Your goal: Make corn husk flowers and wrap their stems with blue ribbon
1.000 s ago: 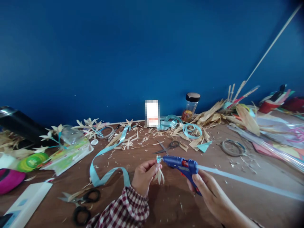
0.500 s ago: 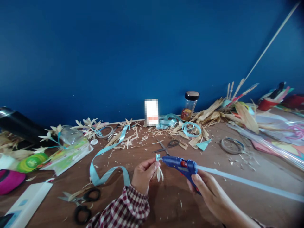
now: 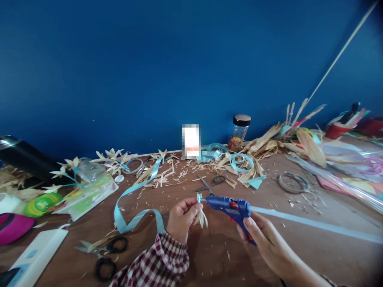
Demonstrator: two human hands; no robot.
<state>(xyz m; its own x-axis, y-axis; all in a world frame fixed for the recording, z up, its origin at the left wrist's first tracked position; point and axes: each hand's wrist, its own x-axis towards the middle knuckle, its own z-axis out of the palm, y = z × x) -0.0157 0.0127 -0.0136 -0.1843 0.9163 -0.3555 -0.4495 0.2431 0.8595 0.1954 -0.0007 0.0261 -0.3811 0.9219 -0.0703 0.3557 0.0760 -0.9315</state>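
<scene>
Between the thumb and fingers of my left hand (image 3: 183, 219) is a small pale husk flower (image 3: 202, 218), petals hanging down, with a loop of light blue ribbon (image 3: 199, 197) at its top. My right hand (image 3: 263, 235) grips a blue glue gun (image 3: 229, 207) by its handle. The gun's nozzle points left, at or right beside the ribbon loop; whether they touch I cannot tell. Behind the gun a long pale blue strip (image 3: 314, 225) stretches to the right. More light blue ribbon (image 3: 139, 218) curls on the table left of my left hand.
Black-handled scissors (image 3: 104, 251) lie at front left, another pair (image 3: 206, 184) behind the glue gun. Husk scraps (image 3: 167, 175) litter the back. A lidded jar (image 3: 239, 133) stands by the wall. Wire rings (image 3: 293, 183) lie at right, a black bottle (image 3: 26, 159) at left.
Almost nothing differs. Both hands, the flower and the glue gun keep their places, with only a very slight shift of the view.
</scene>
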